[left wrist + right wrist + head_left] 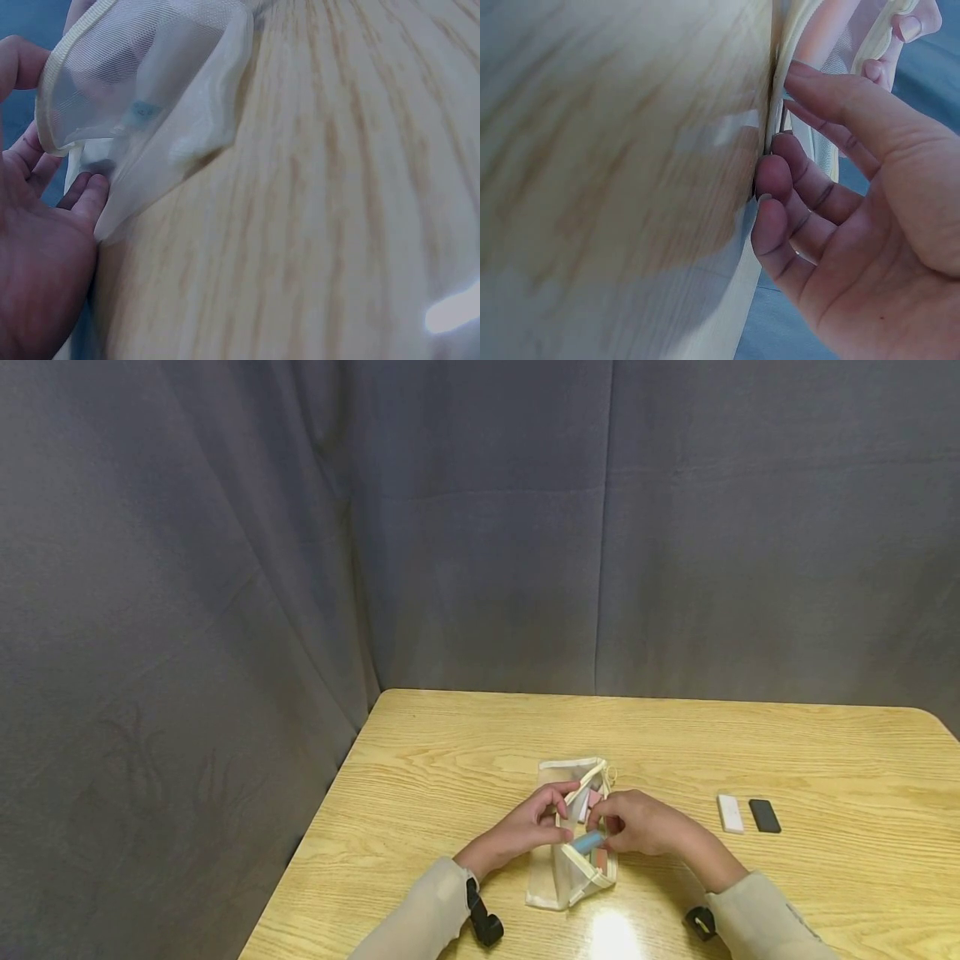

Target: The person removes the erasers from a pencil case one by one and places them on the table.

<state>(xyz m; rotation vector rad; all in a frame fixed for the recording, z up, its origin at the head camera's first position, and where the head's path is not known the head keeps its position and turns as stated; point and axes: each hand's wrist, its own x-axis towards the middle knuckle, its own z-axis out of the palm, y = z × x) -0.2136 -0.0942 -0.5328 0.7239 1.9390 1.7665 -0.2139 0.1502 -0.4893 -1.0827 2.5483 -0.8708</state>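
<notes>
A pale mesh pouch [546,868] with cream-edged trim lies on the table with its mouth spread wide. My left hand [525,825] holds the mouth's left edge; in the left wrist view, its fingers bend around the mesh [187,60]. At the opposite edge is my right hand [641,822], thumb and fingers gripping the cream rim [780,82] in the right wrist view. Between the hands, a light blue block-like piece [588,842] sits in the opening. A pink piece [595,799] and an orange piece [599,859] show inside, partly hidden by the pouch and fingers.
To the right on the wooden table [450,727], a white flat block [730,813] lies beside a black flat block [765,816]. Dark grey curtain [480,527] hangs behind the table and along its left side.
</notes>
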